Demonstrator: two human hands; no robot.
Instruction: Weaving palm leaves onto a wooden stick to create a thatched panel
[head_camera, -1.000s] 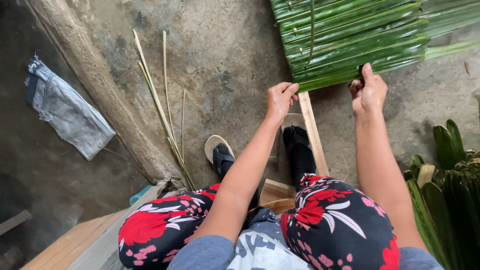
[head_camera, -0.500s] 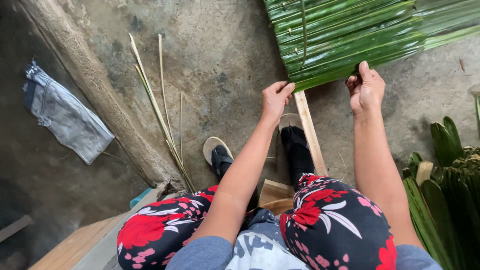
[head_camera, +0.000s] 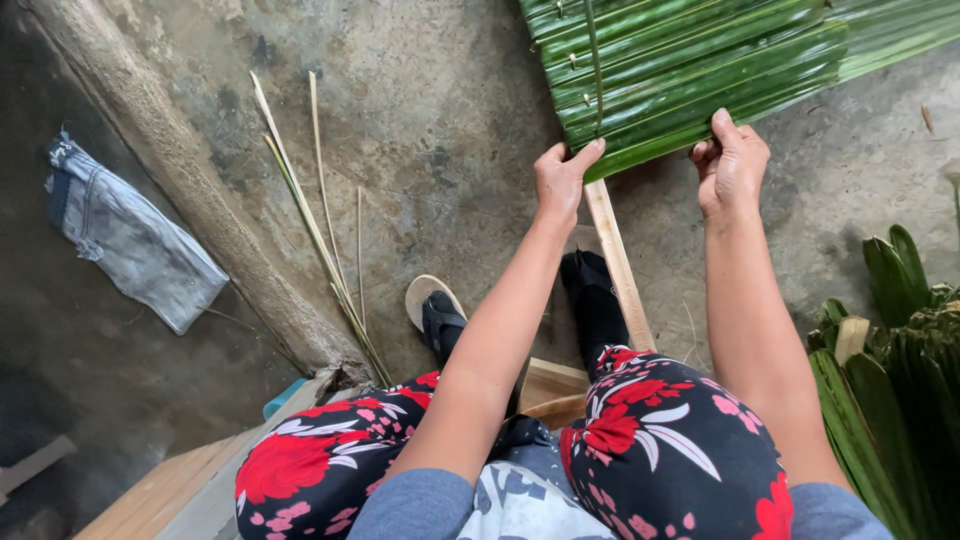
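Hands pinch leaf panel edge: left hand grip clamped, right hand grip clamped.

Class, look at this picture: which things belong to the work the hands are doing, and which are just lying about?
In the work: left hand and right hand on the edge of the green leaf panel; wooden slat beneath it.

Lying about: denim cloth, loose thin sticks, pile of green leaves, sandal.

Rural thatch-weaving yard: concrete floor, palm leaves.
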